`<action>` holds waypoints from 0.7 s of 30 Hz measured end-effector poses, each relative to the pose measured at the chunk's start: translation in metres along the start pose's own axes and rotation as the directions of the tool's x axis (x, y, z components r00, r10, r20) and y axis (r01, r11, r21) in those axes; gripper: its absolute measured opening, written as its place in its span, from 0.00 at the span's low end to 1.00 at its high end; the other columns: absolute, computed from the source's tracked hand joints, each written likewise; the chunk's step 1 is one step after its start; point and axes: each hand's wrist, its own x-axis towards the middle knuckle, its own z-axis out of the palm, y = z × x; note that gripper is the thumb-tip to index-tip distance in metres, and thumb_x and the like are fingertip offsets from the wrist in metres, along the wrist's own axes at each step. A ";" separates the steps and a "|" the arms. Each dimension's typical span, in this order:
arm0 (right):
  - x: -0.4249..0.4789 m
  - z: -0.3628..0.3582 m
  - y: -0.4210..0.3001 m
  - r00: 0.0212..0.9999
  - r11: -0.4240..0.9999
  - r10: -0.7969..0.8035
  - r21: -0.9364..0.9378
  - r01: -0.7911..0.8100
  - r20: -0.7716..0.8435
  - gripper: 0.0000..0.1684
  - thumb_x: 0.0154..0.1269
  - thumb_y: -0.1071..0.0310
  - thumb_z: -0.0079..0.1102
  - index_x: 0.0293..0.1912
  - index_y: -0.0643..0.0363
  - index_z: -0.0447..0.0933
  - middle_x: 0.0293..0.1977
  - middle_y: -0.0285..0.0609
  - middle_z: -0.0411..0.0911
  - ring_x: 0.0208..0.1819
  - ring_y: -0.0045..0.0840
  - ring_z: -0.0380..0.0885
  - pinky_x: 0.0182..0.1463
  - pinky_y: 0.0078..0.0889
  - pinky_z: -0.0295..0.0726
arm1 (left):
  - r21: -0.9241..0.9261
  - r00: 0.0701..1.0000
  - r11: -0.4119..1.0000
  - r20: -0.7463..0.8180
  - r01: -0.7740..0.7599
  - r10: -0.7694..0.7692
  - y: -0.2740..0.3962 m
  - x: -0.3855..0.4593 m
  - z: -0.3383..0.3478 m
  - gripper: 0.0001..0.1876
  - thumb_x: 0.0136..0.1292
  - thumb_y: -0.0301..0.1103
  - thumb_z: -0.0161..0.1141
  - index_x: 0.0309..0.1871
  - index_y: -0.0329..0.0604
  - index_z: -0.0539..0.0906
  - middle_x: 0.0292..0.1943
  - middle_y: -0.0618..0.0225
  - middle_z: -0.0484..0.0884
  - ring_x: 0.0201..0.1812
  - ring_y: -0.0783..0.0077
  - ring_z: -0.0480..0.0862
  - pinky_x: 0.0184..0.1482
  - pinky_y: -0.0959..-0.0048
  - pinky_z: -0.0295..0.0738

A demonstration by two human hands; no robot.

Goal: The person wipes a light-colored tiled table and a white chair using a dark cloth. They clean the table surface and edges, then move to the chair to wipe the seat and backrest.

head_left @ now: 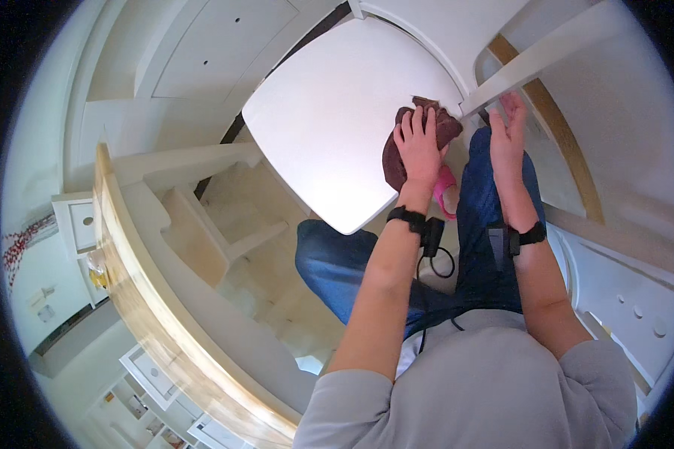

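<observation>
My left hand (418,143) presses a dark brown cloth (394,163) against one corner of a white chair seat (326,112). Its fingers are bent over the bunched fabric, and part of the cloth hangs past the seat's edge. Beside that corner, a white chair post (533,64) rises from the seat. Just under the post is my right hand (508,132), thumb apart from the fingers and nothing seen in its grasp. Whether its fingertips touch the post I cannot tell.
A table with a curved wooden edge (140,292) stands at left, its white leg frame (202,224) below. White drawer fronts (219,50) fill the upper left. A white panel (623,303) is close on my right. Between my knees shows a pink sandal (443,188). A black cable (446,264) hangs from my left wrist.
</observation>
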 end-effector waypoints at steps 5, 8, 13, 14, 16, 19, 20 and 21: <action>-0.004 0.006 -0.030 0.998 1.000 -0.010 -0.005 0.010 -0.066 0.38 0.72 0.70 0.51 0.75 0.66 0.49 0.73 0.56 0.56 0.72 0.39 0.60 0.73 0.38 0.61 | 0.010 0.993 0.999 0.117 0.032 -0.033 -0.051 -0.046 -0.043 0.46 0.41 0.39 0.79 0.69 0.49 0.71 0.68 0.60 0.69 0.71 0.53 0.65 0.71 0.51 0.57; -0.021 0.014 -0.027 0.993 0.996 -0.007 -0.093 -0.004 -0.116 0.38 0.70 0.72 0.50 0.75 0.66 0.49 0.72 0.56 0.56 0.74 0.41 0.57 0.75 0.41 0.58 | 0.074 0.967 0.965 0.018 0.253 -0.255 -0.099 -0.070 -0.069 0.48 0.40 0.31 0.79 0.70 0.50 0.70 0.68 0.57 0.69 0.70 0.48 0.67 0.71 0.51 0.60; -0.059 0.038 -0.015 0.971 0.857 -0.167 -0.462 0.230 0.172 0.30 0.63 0.78 0.53 0.66 0.64 0.65 0.70 0.56 0.59 0.74 0.49 0.54 0.77 0.49 0.50 | 0.207 0.890 0.880 -0.265 0.427 -0.370 -0.182 -0.049 -0.086 0.43 0.47 0.36 0.77 0.69 0.50 0.71 0.66 0.57 0.70 0.67 0.47 0.68 0.68 0.50 0.64; -0.055 0.051 -0.011 0.959 0.862 -0.173 -0.437 0.257 0.222 0.29 0.64 0.77 0.53 0.65 0.64 0.65 0.70 0.56 0.58 0.75 0.49 0.53 0.78 0.50 0.50 | 0.222 0.864 0.851 -0.299 0.476 -0.405 -0.197 -0.038 -0.085 0.41 0.49 0.38 0.76 0.69 0.50 0.71 0.66 0.58 0.70 0.67 0.48 0.68 0.68 0.50 0.64; -0.043 0.072 0.002 0.942 0.846 -0.165 -0.449 0.288 0.293 0.29 0.65 0.75 0.53 0.66 0.63 0.66 0.71 0.56 0.57 0.76 0.50 0.51 0.78 0.52 0.49 | 0.260 0.817 0.789 -0.343 0.556 -0.463 -0.214 -0.013 -0.083 0.38 0.55 0.44 0.73 0.69 0.52 0.71 0.67 0.59 0.70 0.68 0.50 0.67 0.67 0.50 0.65; -0.014 0.095 0.023 0.921 0.770 -0.159 -0.539 0.341 0.355 0.29 0.67 0.72 0.54 0.67 0.63 0.65 0.73 0.57 0.56 0.77 0.49 0.49 0.78 0.54 0.48 | 0.289 0.770 0.723 -0.371 0.627 -0.520 -0.236 0.016 -0.079 0.38 0.57 0.47 0.72 0.69 0.49 0.71 0.68 0.60 0.69 0.69 0.52 0.66 0.68 0.50 0.64; -0.003 0.101 0.032 0.916 0.733 -0.172 -0.575 0.364 0.362 0.29 0.67 0.71 0.54 0.67 0.63 0.65 0.73 0.57 0.56 0.77 0.48 0.49 0.78 0.55 0.48 | 0.270 0.743 0.703 -0.386 0.658 -0.547 -0.237 0.026 -0.075 0.38 0.57 0.49 0.71 0.69 0.48 0.71 0.68 0.59 0.69 0.69 0.51 0.66 0.68 0.50 0.63; 0.004 0.105 0.037 0.911 0.696 -0.179 -0.607 0.384 0.371 0.30 0.68 0.70 0.54 0.68 0.63 0.65 0.73 0.57 0.55 0.77 0.48 0.49 0.78 0.55 0.47 | 0.256 0.715 0.679 -0.398 0.688 -0.575 -0.239 0.034 -0.072 0.38 0.57 0.51 0.71 0.69 0.47 0.71 0.68 0.58 0.69 0.69 0.51 0.66 0.68 0.49 0.62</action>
